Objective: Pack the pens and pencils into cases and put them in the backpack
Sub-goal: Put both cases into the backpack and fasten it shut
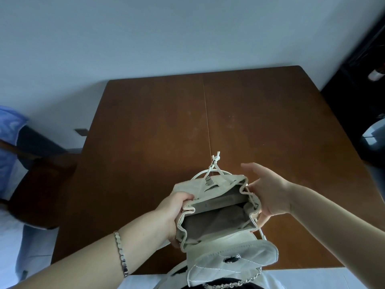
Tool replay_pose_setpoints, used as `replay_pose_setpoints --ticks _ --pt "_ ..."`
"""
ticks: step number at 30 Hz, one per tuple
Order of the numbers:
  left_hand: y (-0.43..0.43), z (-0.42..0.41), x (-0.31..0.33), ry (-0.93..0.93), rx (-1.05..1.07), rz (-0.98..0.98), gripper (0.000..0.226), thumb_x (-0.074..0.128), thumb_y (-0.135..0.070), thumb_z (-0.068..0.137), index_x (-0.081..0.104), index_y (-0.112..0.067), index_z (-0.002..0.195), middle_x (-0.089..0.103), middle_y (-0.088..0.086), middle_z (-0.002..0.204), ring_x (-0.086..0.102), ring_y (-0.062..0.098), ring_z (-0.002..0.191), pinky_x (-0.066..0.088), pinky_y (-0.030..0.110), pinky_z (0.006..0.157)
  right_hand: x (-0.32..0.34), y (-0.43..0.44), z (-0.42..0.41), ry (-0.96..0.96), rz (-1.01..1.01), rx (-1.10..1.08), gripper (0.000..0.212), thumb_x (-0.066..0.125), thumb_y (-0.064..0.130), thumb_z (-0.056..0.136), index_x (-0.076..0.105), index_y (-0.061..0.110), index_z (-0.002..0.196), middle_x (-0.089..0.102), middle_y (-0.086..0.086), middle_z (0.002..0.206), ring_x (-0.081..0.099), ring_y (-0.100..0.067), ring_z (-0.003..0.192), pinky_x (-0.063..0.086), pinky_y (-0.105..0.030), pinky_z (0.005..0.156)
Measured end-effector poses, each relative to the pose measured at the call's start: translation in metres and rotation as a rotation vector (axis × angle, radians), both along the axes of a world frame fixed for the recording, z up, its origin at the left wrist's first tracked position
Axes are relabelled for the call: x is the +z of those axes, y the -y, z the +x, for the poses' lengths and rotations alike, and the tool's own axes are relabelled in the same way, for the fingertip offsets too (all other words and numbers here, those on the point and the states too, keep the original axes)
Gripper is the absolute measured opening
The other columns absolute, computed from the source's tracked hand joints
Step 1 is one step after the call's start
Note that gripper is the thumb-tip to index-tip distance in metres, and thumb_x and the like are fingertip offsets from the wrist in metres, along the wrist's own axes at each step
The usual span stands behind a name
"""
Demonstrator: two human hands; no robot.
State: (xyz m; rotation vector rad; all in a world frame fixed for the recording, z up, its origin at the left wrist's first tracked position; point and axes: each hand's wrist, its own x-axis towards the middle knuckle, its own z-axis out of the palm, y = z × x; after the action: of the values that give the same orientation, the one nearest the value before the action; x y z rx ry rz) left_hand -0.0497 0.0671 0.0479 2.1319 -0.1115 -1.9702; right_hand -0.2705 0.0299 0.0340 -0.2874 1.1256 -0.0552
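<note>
A small cream backpack (210, 188) stands on the near edge of the brown table (158, 126), its drawstring mouth wide open and its flap (233, 259) folded down toward me. Grey lining shows inside; I cannot make out any case in it. My left hand (173, 207) grips the left rim of the opening. My right hand (268, 192) rests with spread fingers against the right side of the bag. The white drawstring (215, 161) lies knotted just beyond the bag. No pens, pencils or cases are in view.
A dark wooden chair (39, 184) stands at the table's left, with blue cloth (8, 132) beyond it. Dark furniture (366, 59) fills the far right. A silver chain strap (239, 282) hangs below the flap. A white wall lies behind the table.
</note>
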Motion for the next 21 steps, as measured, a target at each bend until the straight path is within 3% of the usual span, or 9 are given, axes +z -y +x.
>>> replay_pose_setpoints --ticks 4,6,8,11,14,16,18,19,21 --pt "0.013 0.008 -0.007 0.176 0.007 -0.328 0.014 0.067 -0.017 0.078 0.063 -0.006 0.085 0.064 0.015 0.086 0.061 0.030 0.073 0.052 0.042 0.076 0.000 -0.005 0.012 -0.187 -0.199 -0.105 0.041 0.062 0.038 0.078 0.054 0.007 0.104 0.064 -0.020 0.103 0.062 -0.038 0.091 0.052 -0.054 0.082" --pt "0.019 0.011 -0.013 0.273 -0.006 -0.521 0.019 0.068 -0.011 0.077 0.063 0.004 0.088 0.063 0.015 0.087 0.059 0.027 0.074 0.049 0.035 0.071 -0.010 -0.006 0.018 -0.219 -0.329 -0.193 0.025 0.063 0.023 0.084 0.056 0.004 0.098 0.065 -0.021 0.100 0.065 -0.037 0.086 0.055 -0.051 0.077" --pt "0.019 0.012 -0.020 0.346 -0.043 -0.642 0.020 0.069 -0.012 0.077 0.060 0.005 0.085 0.060 0.014 0.083 0.056 0.023 0.070 0.043 0.030 0.062 -0.021 -0.009 0.024 -0.258 -0.438 -0.259 0.021 0.067 0.014 0.082 0.055 0.002 0.094 0.066 -0.021 0.098 0.067 -0.033 0.079 0.058 -0.046 0.074" --pt "0.006 0.012 -0.042 0.363 -0.100 -0.615 0.035 0.073 -0.014 0.075 0.050 -0.007 0.099 0.062 0.001 0.088 0.057 0.012 0.071 0.042 0.024 0.059 -0.044 -0.020 0.030 -0.377 -0.501 -0.296 0.026 0.073 0.007 0.076 0.049 0.005 0.089 0.064 -0.017 0.090 0.065 -0.028 0.070 0.057 -0.043 0.069" --pt "-0.004 0.013 -0.064 0.435 -0.284 -0.539 0.061 0.074 -0.015 0.073 0.032 -0.016 0.117 0.055 0.003 0.115 0.057 0.016 0.093 0.048 0.034 0.079 -0.065 -0.036 0.036 -0.496 -0.559 -0.280 0.027 0.075 0.006 0.071 0.049 0.011 0.075 0.066 -0.018 0.088 0.068 -0.037 0.081 0.056 -0.053 0.077" --pt "-0.006 0.007 -0.067 0.767 -0.699 -0.576 0.066 0.066 -0.014 0.078 0.026 -0.012 0.131 0.035 0.011 0.139 0.041 0.030 0.126 0.037 0.043 0.106 -0.069 -0.041 0.038 -0.528 -0.581 -0.285 0.025 0.076 0.010 0.069 0.051 0.011 0.074 0.066 -0.016 0.089 0.068 -0.037 0.086 0.056 -0.053 0.076" --pt "-0.005 -0.007 -0.057 0.932 -0.904 -0.911 0.069 0.060 -0.016 0.082 0.025 -0.008 0.140 0.016 0.013 0.150 0.013 0.032 0.143 0.014 0.041 0.118 -0.069 -0.040 0.039 -0.528 -0.586 -0.289 0.025 0.076 0.011 0.068 0.052 0.012 0.073 0.067 -0.020 0.093 0.067 -0.039 0.087 0.056 -0.053 0.076" --pt "-0.002 -0.017 -0.050 0.897 -0.914 -1.077 0.067 0.060 -0.020 0.083 0.028 -0.007 0.141 0.018 0.011 0.152 0.013 0.029 0.144 0.014 0.039 0.118 -0.068 -0.039 0.040 -0.528 -0.585 -0.289 0.025 0.076 0.010 0.068 0.051 0.012 0.072 0.067 -0.022 0.094 0.067 -0.040 0.086 0.056 -0.054 0.076" --pt "0.009 -0.032 -0.041 0.760 -0.909 -1.170 0.063 0.058 -0.033 0.086 0.034 -0.011 0.140 0.036 0.004 0.145 0.030 0.021 0.137 0.026 0.035 0.115 -0.066 -0.037 0.039 -0.533 -0.591 -0.276 0.026 0.076 0.007 0.068 0.050 0.011 0.072 0.066 -0.024 0.091 0.067 -0.042 0.087 0.056 -0.055 0.074"
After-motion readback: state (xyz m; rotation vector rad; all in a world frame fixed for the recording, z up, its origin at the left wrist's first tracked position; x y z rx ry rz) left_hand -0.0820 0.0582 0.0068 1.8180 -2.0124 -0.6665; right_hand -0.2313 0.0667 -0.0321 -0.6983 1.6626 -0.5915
